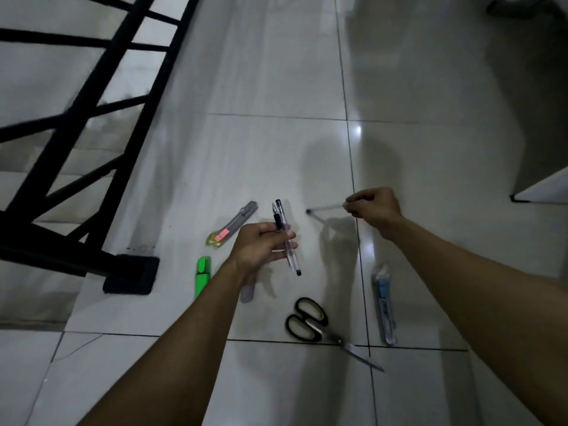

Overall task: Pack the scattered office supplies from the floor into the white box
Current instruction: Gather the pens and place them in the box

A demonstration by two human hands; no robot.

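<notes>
The left hand curls its fingers round two clear-barrelled pens, held together above the floor. Their long axis runs nearly away from the person, tilted a little: the dark capped ends point away, the small black tips point back towards the person and slightly right.

The right hand pinches one end of a third pen, thin and clear. It lies almost level, its long axis running left to right, with the dark tip pointing left towards the other hand.

On the glossy, pale tiled floor lie the rest. A grey cutter with a pink slider and yellowish end lies diagonally just left of the left hand. Near it, towards the person, a bright green highlighter lies lengthwise. Black-handled scissors lie across a dark grout line, their metal blades pointing right and towards the person. A blue-grey cutter lies beside the right forearm, long axis near to far.

A white box corner, blurred, shows at the right edge. A black metal railing bounds the floor's left edge.
</notes>
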